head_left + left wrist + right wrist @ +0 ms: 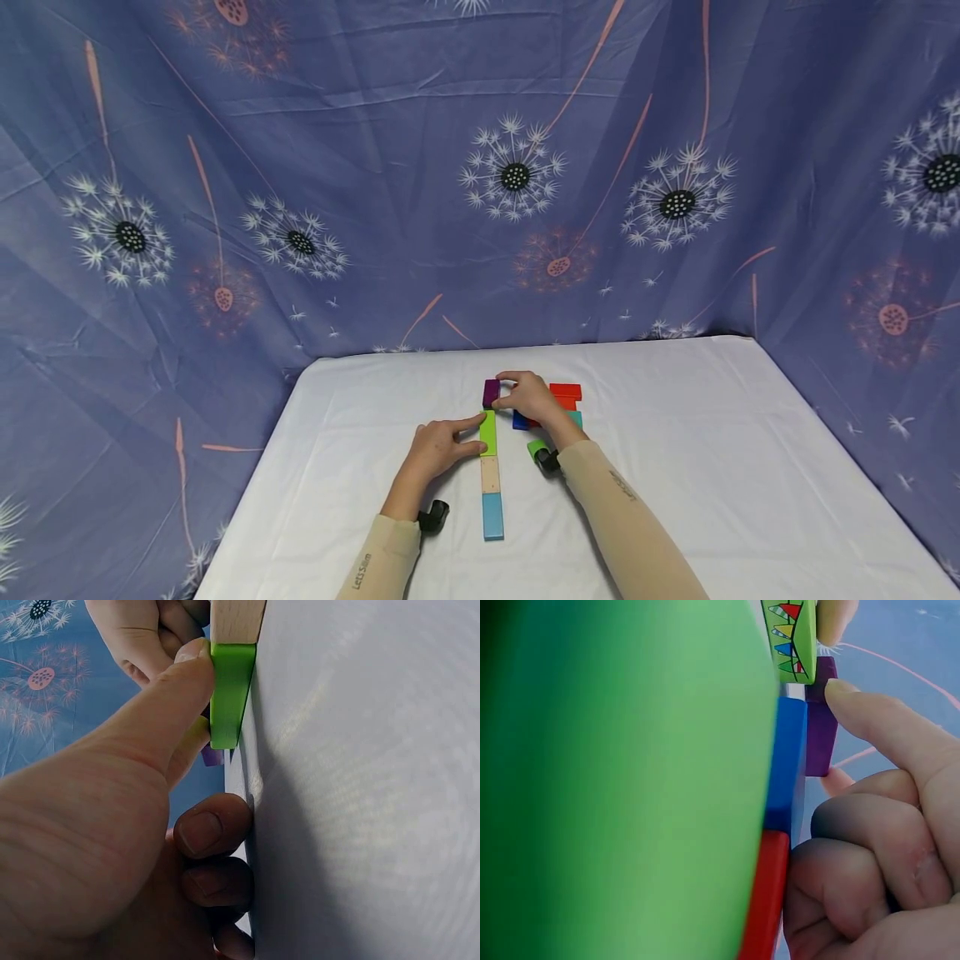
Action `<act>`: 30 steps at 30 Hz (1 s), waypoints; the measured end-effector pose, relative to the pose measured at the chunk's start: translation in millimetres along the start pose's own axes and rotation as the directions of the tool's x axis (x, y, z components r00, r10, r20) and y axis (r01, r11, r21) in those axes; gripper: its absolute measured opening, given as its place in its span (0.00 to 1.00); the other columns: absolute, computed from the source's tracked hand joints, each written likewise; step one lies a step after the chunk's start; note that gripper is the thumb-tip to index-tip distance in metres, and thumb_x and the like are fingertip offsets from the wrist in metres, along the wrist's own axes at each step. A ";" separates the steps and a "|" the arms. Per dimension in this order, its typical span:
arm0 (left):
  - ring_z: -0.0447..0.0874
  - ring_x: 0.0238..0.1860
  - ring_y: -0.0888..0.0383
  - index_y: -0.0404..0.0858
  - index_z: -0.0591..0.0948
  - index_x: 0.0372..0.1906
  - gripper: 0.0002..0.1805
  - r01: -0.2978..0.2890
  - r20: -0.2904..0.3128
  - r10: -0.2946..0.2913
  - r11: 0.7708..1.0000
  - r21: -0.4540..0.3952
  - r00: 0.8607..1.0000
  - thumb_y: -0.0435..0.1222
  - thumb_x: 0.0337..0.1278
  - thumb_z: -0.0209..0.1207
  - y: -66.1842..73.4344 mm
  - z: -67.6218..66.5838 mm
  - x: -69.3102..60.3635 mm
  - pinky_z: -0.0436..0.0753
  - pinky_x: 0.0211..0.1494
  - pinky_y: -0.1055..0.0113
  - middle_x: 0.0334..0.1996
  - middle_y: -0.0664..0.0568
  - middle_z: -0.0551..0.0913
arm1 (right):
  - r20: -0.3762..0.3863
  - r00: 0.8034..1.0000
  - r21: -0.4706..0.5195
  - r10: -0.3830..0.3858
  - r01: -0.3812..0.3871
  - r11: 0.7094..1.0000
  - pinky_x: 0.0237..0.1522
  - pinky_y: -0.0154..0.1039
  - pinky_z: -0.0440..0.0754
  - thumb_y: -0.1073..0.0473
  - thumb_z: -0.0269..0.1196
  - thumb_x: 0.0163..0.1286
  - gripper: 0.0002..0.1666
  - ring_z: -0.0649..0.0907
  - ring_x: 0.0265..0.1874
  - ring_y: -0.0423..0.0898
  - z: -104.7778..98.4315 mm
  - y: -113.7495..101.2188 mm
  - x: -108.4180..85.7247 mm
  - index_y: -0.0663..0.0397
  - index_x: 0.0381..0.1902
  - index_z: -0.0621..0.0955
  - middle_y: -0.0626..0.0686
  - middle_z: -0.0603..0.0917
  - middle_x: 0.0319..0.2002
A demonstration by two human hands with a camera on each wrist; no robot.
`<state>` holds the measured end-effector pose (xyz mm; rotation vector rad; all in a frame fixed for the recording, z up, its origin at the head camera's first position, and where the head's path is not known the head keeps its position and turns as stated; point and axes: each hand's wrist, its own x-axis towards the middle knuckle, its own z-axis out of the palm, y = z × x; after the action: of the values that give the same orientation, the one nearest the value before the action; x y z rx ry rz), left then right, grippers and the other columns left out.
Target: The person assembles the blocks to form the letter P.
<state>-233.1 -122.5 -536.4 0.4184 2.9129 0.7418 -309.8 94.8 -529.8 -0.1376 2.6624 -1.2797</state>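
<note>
A line of blocks runs away from the near side of the white table: a light blue block, a plain wooden block, a lime green block and a purple block at the far end. My left hand holds the lime green block, thumb near the wooden block and index finger toward the far end. With thumb and index finger at its two ends, my right hand pinches the purple block. Printed bunting shows on the lime block in the right wrist view.
Right of the line lie more blocks, partly behind the right hand: red, dark blue and teal. Another green block lies by the right wrist, filling much of the right wrist view, blurred. A patterned curtain hangs behind the table.
</note>
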 end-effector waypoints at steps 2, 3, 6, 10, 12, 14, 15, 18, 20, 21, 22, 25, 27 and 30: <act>0.74 0.28 0.60 0.62 0.80 0.71 0.35 -0.002 -0.001 0.002 1.000 0.000 1.000 0.61 0.59 0.71 -0.2 0.0 0.1 0.74 0.54 0.47 0.17 0.59 0.77 | 0.007 1.000 -0.024 -0.005 0.006 1.000 0.61 0.56 0.81 0.51 0.80 0.60 0.34 0.83 0.53 0.54 0.3 -1.6 0.9 0.45 0.65 0.86 0.60 0.87 0.60; 0.75 0.29 0.60 0.62 0.80 0.71 0.35 -0.003 -0.003 0.003 1.000 0.000 1.000 0.61 0.59 0.71 -0.4 0.2 0.4 0.74 0.54 0.47 0.17 0.59 0.77 | 0.012 1.000 -0.036 -0.007 0.007 0.999 0.63 0.56 0.80 0.52 0.80 0.60 0.34 0.83 0.55 0.55 0.6 -2.6 1.2 0.45 0.65 0.86 0.60 0.87 0.61; 0.77 0.30 0.59 0.62 0.80 0.71 0.35 -0.002 -0.004 0.002 1.000 0.001 1.000 0.61 0.58 0.71 -0.8 0.4 0.1 0.75 0.55 0.46 0.17 0.58 0.78 | 0.023 1.000 -0.066 -0.003 0.004 0.998 0.68 0.59 0.77 0.52 0.80 0.61 0.33 0.81 0.62 0.58 1.3 -4.5 1.9 0.45 0.65 0.86 0.61 0.84 0.66; 0.80 0.33 0.57 0.62 0.80 0.71 0.35 0.000 -0.004 0.000 1.000 0.005 1.000 0.61 0.59 0.70 -1.2 1.4 0.2 0.75 0.58 0.43 0.18 0.58 0.79 | 0.045 0.999 -0.083 0.019 -0.015 0.996 0.72 0.64 0.72 0.53 0.79 0.62 0.33 0.77 0.70 0.62 0.8 -6.7 1.2 0.43 0.66 0.86 0.61 0.80 0.71; 0.81 0.34 0.57 0.62 0.80 0.71 0.35 0.000 -0.004 0.000 1.000 0.007 1.000 0.61 0.59 0.70 -1.1 1.7 0.0 0.75 0.59 0.41 0.18 0.58 0.79 | 0.062 0.998 -0.094 0.029 -0.023 0.995 0.73 0.65 0.71 0.53 0.78 0.63 0.33 0.76 0.72 0.63 0.4 -7.6 0.4 0.41 0.66 0.85 0.61 0.79 0.72; 0.82 0.34 0.56 0.62 0.80 0.71 0.35 -0.002 -0.003 0.002 1.000 0.004 1.000 0.61 0.59 0.71 -0.6 1.6 -0.6 0.75 0.60 0.40 0.18 0.57 0.80 | 0.077 0.996 -0.104 0.036 -0.028 0.994 0.73 0.66 0.70 0.53 0.77 0.63 0.32 0.75 0.72 0.64 0.1 -7.8 0.0 0.40 0.67 0.85 0.60 0.79 0.72; 0.82 0.34 0.56 0.61 0.81 0.71 0.35 -0.003 -0.003 0.003 1.000 0.001 1.000 0.61 0.58 0.71 -0.3 1.4 -1.1 0.75 0.60 0.39 0.18 0.57 0.80 | 0.083 0.996 -0.108 0.039 -0.030 0.994 0.72 0.67 0.70 0.53 0.77 0.64 0.32 0.74 0.72 0.65 0.0 -7.6 -0.1 0.39 0.67 0.85 0.60 0.79 0.72; 0.82 0.34 0.56 0.61 0.81 0.71 0.35 -0.008 -0.005 0.008 1.000 0.000 1.000 0.61 0.58 0.71 0.4 1.0 -1.8 0.75 0.60 0.39 0.18 0.58 0.80 | 0.093 0.995 -0.099 0.031 -0.021 0.995 0.72 0.67 0.70 0.53 0.76 0.64 0.33 0.74 0.71 0.66 -1.1 -5.6 0.1 0.38 0.68 0.84 0.60 0.79 0.73; 0.80 0.32 0.56 0.61 0.81 0.71 0.34 -0.008 -0.004 0.008 1.000 -0.003 1.000 0.60 0.59 0.71 0.8 0.7 -1.9 0.75 0.60 0.40 0.17 0.58 0.79 | 0.093 0.996 -0.067 0.015 -0.009 0.998 0.72 0.66 0.71 0.52 0.76 0.65 0.35 0.75 0.71 0.65 -3.4 -2.6 0.1 0.38 0.70 0.83 0.60 0.78 0.73; 0.79 0.31 0.57 0.61 0.81 0.71 0.34 -0.007 -0.003 0.007 1.000 -0.002 1.000 0.61 0.59 0.71 0.8 0.8 -1.8 0.75 0.59 0.41 0.17 0.58 0.78 | 0.085 0.996 -0.045 0.008 -0.004 0.999 0.72 0.65 0.72 0.52 0.76 0.65 0.36 0.75 0.71 0.64 -5.3 -0.5 -0.3 0.39 0.71 0.82 0.61 0.78 0.74; 0.78 0.31 0.58 0.62 0.81 0.71 0.34 -0.003 0.000 0.003 1.000 -0.003 1.000 0.61 0.59 0.71 0.9 0.9 -1.4 0.75 0.58 0.42 0.17 0.58 0.78 | 0.074 0.997 -0.022 0.001 0.000 1.000 0.72 0.64 0.73 0.52 0.76 0.66 0.37 0.76 0.71 0.62 -8.0 1.7 -1.1 0.39 0.72 0.81 0.61 0.78 0.74; 0.75 0.31 0.58 0.62 0.81 0.71 0.34 0.008 0.005 -0.008 1.000 -0.011 1.000 0.61 0.59 0.71 1.3 0.6 -0.8 0.75 0.59 0.43 0.18 0.57 0.78 | 0.035 0.999 0.068 0.009 -0.011 0.998 0.67 0.59 0.77 0.52 0.75 0.67 0.38 0.81 0.61 0.58 -18.9 9.0 -5.9 0.39 0.75 0.78 0.62 0.81 0.69; 0.77 0.33 0.58 0.62 0.81 0.71 0.34 0.015 0.004 -0.015 1.000 -0.010 1.000 0.61 0.59 0.71 1.2 0.7 -0.5 0.75 0.60 0.43 0.20 0.56 0.81 | 0.021 0.999 0.118 0.025 -0.027 0.993 0.58 0.56 0.80 0.52 0.74 0.68 0.39 0.82 0.50 0.58 -27.0 13.6 -10.4 0.38 0.76 0.77 0.63 0.84 0.62; 0.79 0.36 0.57 0.63 0.81 0.71 0.35 0.025 0.001 -0.025 1.000 -0.014 1.000 0.62 0.58 0.71 1.0 0.1 -0.6 0.75 0.61 0.43 0.23 0.54 0.84 | 0.028 0.998 0.133 0.049 -0.052 0.990 0.59 0.59 0.79 0.51 0.75 0.68 0.41 0.82 0.54 0.62 -37.2 17.6 -19.6 0.36 0.77 0.75 0.64 0.82 0.64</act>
<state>-232.3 -121.8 -536.1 0.3808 2.9052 0.7577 -298.3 137.4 -518.4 -0.0660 2.5334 -1.4254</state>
